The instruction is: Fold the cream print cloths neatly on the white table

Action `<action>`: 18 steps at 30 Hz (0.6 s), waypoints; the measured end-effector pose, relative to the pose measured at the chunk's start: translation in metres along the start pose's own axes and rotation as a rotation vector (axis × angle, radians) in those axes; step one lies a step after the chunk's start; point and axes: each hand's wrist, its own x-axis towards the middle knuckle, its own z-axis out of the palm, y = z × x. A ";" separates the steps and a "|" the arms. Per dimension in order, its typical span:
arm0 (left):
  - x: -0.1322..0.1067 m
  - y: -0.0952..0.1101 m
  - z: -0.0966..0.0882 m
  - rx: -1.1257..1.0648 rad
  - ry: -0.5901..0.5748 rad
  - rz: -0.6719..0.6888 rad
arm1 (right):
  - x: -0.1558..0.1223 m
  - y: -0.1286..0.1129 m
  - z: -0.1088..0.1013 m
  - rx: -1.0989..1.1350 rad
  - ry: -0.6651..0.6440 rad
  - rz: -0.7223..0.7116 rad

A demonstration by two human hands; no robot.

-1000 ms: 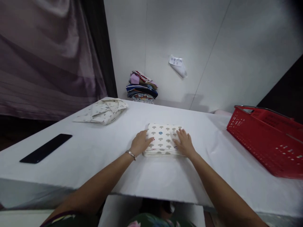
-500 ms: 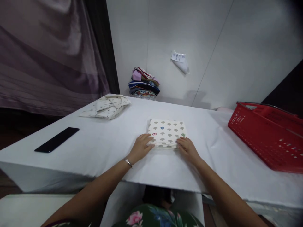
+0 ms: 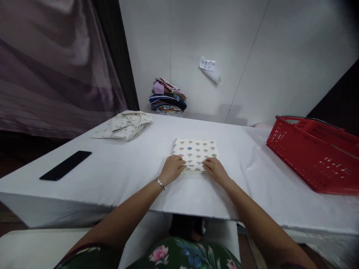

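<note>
A folded white cloth (image 3: 195, 150) printed with grey mushrooms, plus a few coloured ones, lies flat in the middle of the table. My left hand (image 3: 172, 169) pinches its near left corner, fingers on top and thumb at the front edge. At the near right corner, my right hand (image 3: 215, 170) grips the same edge in a like way. Several folded layers show along the front edge between my hands. Farther back on the left lies a loosely folded, patterned white garment (image 3: 126, 125), which neither hand touches.
A black flat slab (image 3: 66, 165) lies on the left of the white-covered table (image 3: 126, 179). To the right stands a red perforated basket (image 3: 311, 153). Behind the table's far edge rises a stack of folded clothes (image 3: 168, 98). A labelled plastic bag (image 3: 209, 70) hangs on the wall.
Both hands have moved inward along the cloth's near edge, closer to each other, and their fingers have closed on it. The whole view has shifted slightly.
</note>
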 end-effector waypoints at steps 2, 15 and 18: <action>0.005 0.000 0.004 0.006 -0.031 0.000 | 0.005 0.000 0.002 -0.013 -0.013 -0.003; -0.005 0.000 0.004 0.054 -0.038 0.128 | -0.011 0.000 0.002 -0.053 0.011 -0.086; 0.001 -0.001 0.000 0.056 -0.082 0.151 | -0.007 0.002 0.000 -0.055 -0.043 -0.100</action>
